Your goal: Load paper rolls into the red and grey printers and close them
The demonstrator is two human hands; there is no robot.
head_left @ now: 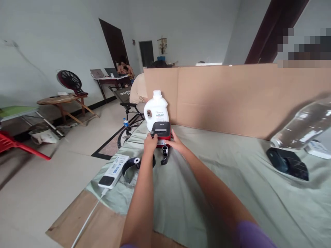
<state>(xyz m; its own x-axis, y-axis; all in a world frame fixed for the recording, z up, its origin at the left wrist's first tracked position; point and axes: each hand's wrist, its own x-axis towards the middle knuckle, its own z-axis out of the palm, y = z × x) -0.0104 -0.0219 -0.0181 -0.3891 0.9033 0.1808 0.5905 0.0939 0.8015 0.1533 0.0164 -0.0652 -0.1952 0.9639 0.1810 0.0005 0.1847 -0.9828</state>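
A small black-and-red box-shaped device (160,128) with a light slot across its top, like a label printer, stands at the far end of the cloth. My left hand (150,142) grips its left side, with the fingertips near the front edge. On the opposite side my right hand (177,142) holds it, thumb across the lower front. Right behind the device rises a white jug (156,108) with a handle and cap. Just in front of it is a short black piece with a round open end (164,155). A dark curved strap (127,168) lies left of my left forearm.
A white power bank (113,171) with a cable (88,218) lies at the table's left edge. A cardboard panel (219,100) stands along the back. To the right are a clear plastic bottle (302,124) and a dark object (288,164). Someone sits behind the panel.
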